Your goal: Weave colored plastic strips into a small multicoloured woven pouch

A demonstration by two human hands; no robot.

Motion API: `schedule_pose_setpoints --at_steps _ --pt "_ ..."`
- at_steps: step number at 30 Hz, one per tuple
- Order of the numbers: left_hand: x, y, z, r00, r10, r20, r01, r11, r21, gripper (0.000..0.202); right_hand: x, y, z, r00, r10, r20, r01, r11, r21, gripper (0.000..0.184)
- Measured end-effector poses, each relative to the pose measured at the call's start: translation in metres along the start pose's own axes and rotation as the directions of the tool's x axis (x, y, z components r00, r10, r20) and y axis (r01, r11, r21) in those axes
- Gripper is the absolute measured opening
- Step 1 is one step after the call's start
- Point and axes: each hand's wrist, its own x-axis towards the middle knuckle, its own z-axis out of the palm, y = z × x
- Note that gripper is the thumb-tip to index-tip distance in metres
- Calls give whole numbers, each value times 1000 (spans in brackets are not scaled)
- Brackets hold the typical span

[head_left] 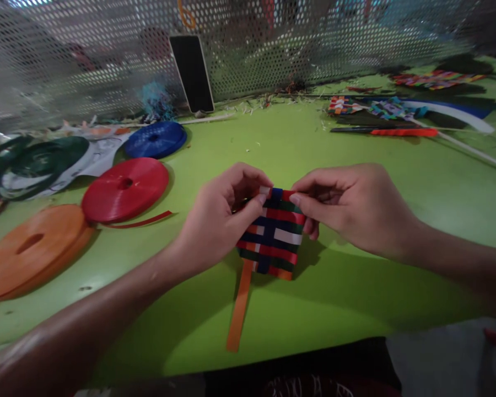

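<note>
A small woven piece (275,236) of red, blue, white, green and orange strips is held up just above the green table (355,286). My left hand (219,218) pinches its upper left edge with thumb and fingers closed. My right hand (347,207) pinches its upper right corner, fingers closed. A loose orange strip (240,309) hangs from the bottom of the weave down toward the table's near edge.
Rolls of strip lie at the left: orange (33,251), red (124,190), blue (155,139) and dark green (41,160). A black phone (192,71) leans on the perforated metal screen (314,49). Other woven pieces (434,79) and a red-handled tool (400,132) lie at the back right.
</note>
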Motion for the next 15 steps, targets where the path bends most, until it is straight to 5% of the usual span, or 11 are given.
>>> schedule_pose_setpoints --at_steps 10,15 --pt "3 -4 -6 1000 -29 9 29 999 -19 13 1 -2 -6 999 -14 48 14 1000 -4 11" --pt "2 -2 -6 999 -42 1 42 998 37 8 -1 -2 -5 994 -100 46 106 984 -146 11"
